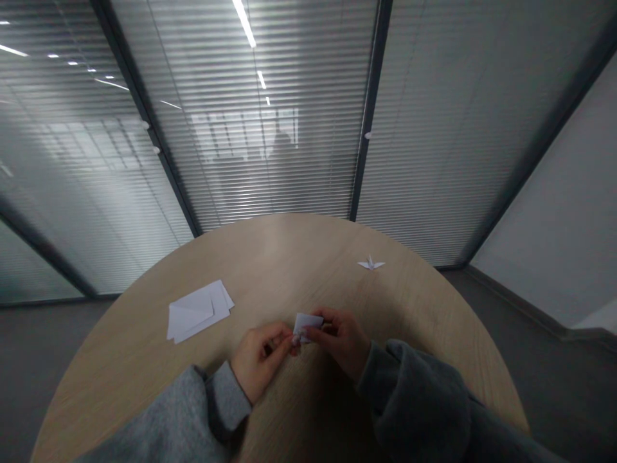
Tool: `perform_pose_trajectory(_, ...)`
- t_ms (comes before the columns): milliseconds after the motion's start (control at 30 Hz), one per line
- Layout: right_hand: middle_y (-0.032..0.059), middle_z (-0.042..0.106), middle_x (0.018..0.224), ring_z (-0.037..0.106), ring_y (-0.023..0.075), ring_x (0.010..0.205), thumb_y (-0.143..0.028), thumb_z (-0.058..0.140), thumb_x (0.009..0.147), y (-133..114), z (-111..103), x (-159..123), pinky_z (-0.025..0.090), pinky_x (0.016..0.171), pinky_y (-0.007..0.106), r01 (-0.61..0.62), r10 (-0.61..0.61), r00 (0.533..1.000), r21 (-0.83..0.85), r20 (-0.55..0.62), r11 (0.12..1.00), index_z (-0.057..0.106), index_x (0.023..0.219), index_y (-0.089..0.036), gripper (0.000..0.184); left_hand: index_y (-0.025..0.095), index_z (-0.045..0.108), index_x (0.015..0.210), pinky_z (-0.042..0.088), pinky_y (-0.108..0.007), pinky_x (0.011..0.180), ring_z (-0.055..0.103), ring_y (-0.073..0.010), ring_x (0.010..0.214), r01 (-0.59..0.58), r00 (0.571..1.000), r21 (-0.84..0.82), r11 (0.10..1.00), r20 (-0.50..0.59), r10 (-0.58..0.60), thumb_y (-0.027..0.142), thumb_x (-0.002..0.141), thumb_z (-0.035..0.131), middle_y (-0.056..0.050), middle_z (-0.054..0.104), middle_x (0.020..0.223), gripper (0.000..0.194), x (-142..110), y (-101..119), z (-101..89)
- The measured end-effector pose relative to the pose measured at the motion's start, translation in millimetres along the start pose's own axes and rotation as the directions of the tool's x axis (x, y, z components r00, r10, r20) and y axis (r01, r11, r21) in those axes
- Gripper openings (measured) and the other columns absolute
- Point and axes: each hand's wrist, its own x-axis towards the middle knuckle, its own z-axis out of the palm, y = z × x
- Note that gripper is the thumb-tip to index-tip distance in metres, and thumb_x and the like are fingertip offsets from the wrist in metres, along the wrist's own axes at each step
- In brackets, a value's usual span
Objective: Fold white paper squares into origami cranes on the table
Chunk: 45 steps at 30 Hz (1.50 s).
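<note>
Between my two hands is a small folded piece of white paper [307,321], held just above the table near its middle. My left hand [264,352] pinches the paper's lower left corner with thumb and fingertips. On the other side, my right hand [341,339] grips the right part, its thumb lying across the front and fingers behind. The fingers cover the paper's lower edge, so its full folded shape is hidden. Farther off to the right, a white paper crane [371,263] with spread wings rests on the table.
A round wooden table [284,257] spreads in front of me. Several white paper sheets [193,308] lie in an uneven stack on the left. Past the far edge stand glass panels with blinds [289,173], and a white wall [554,212] rises at the right.
</note>
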Motion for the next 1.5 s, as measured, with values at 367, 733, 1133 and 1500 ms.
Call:
perform_pose_trajectory(367,0.0001,0.058,0.058,0.050,0.0120,0.051,-0.047,0.064,0.069,1.4,-0.6,1.3,0.037,0.049,0.023,0.041,-0.040,0.998,0.018,-0.050,0.999,0.064,0.069,-0.016,0.031,0.015,0.065,0.071,0.042,-0.025,0.057,0.057,-0.0159,0.058,-0.020,0.999,-0.040,0.999,-0.030,0.019,0.041,0.089,0.046,-0.005,0.065,0.063,0.037,0.6,2.1,-1.6)
perform_pose_trajectory(733,0.0010,0.061,0.059,0.051,0.0120,0.053,-0.055,0.064,0.070,-8.0,-3.8,1.5,0.039,0.051,0.024,0.050,-0.046,0.997,0.069,-0.059,0.996,0.067,0.070,-0.017,0.038,0.016,0.063,0.070,0.040,-0.026,0.059,0.056,-0.0162,0.060,-0.016,0.997,-0.080,0.997,-0.076,0.010,0.040,0.089,0.044,-0.004,0.065,0.064,0.035,2.8,0.7,-2.8)
perform_pose_trajectory(1133,0.0046,0.067,0.064,0.055,0.0124,0.055,-0.050,0.067,0.068,-5.0,-1.9,-0.1,0.039,0.054,0.024,-0.059,0.053,0.995,0.062,0.089,0.996,0.067,0.076,-0.015,0.036,0.016,0.063,0.070,0.040,-0.025,0.055,0.055,-0.0154,0.056,-0.003,0.996,-0.081,0.997,-0.094,-0.005,0.039,0.086,0.048,-0.003,0.063,0.060,0.032,2.9,-2.0,-0.6)
perform_pose_trajectory(1500,0.0020,0.065,0.056,0.050,0.0100,0.048,-0.047,0.069,0.067,-8.4,-0.3,-0.6,0.037,0.051,0.024,-0.083,0.071,0.994,0.148,0.089,0.985,0.067,0.069,-0.014,0.033,0.016,0.063,0.068,0.037,-0.023,0.050,0.050,-0.0139,0.052,0.017,0.995,-0.042,0.999,-0.099,-0.022,0.040,0.086,0.047,-0.002,0.061,0.058,0.034,0.2,-0.2,-0.6)
